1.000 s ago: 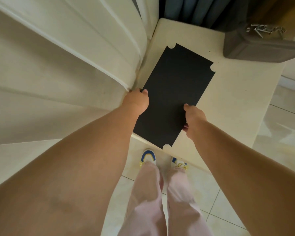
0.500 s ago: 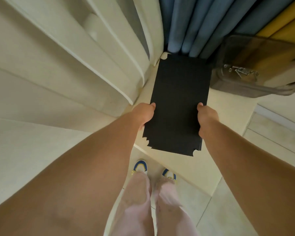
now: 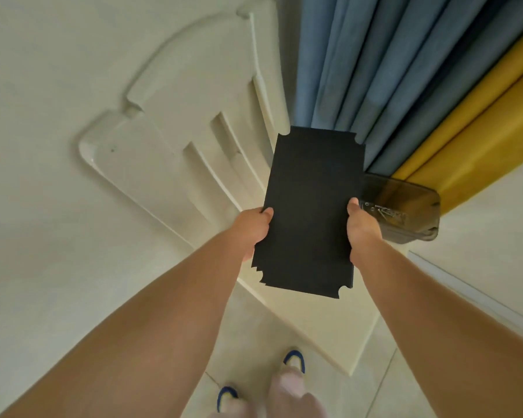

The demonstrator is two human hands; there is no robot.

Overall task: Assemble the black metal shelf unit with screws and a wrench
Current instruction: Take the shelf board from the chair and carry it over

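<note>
Black metal, the shelf panel (image 3: 311, 212) sits at mid-frame, lifted off the cream worktop (image 3: 323, 321). Its long axis runs from lower frame toward the blue curtain (image 3: 344, 61). Left hand (image 3: 255, 229) and right hand (image 3: 360, 227) each grip a long edge near the lower end.

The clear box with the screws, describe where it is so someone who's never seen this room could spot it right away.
Find the blue and yellow curtains at the back. At their foot, on the cream table, sits the smoky transparent box, just beside the right hand holding the black shelf panel. It is the only see-through thing there, with silver hardware showing inside.
</note>
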